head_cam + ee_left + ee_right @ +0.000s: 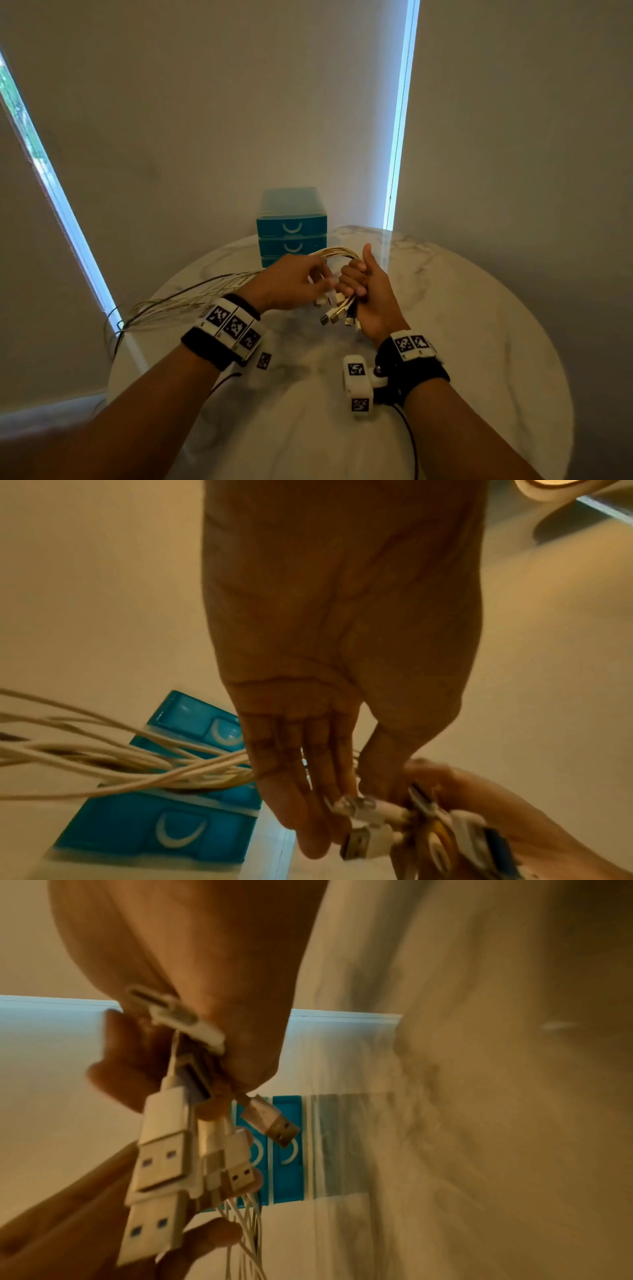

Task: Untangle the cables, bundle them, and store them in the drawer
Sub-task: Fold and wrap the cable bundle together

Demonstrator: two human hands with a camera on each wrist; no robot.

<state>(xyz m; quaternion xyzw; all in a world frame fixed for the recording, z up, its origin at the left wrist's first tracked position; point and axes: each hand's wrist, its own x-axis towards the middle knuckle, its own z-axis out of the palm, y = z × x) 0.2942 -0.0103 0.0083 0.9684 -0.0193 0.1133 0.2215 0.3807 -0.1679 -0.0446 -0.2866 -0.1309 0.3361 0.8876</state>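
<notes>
Several white cables run from the table's left edge up into my right hand. That hand grips them in a fist above the table, thumb up. Their USB plugs hang in a cluster below the fist, seen close in the right wrist view as plugs. My left hand is right beside the fist, and its fingertips and thumb pinch a small white plug in the cluster. The blue drawer unit stands behind the hands with its visible drawers closed.
The round marble table has bare surface to the right and in front of the hands. The cables trail off its left edge toward a window strip. A wall and blinds stand close behind the drawer unit.
</notes>
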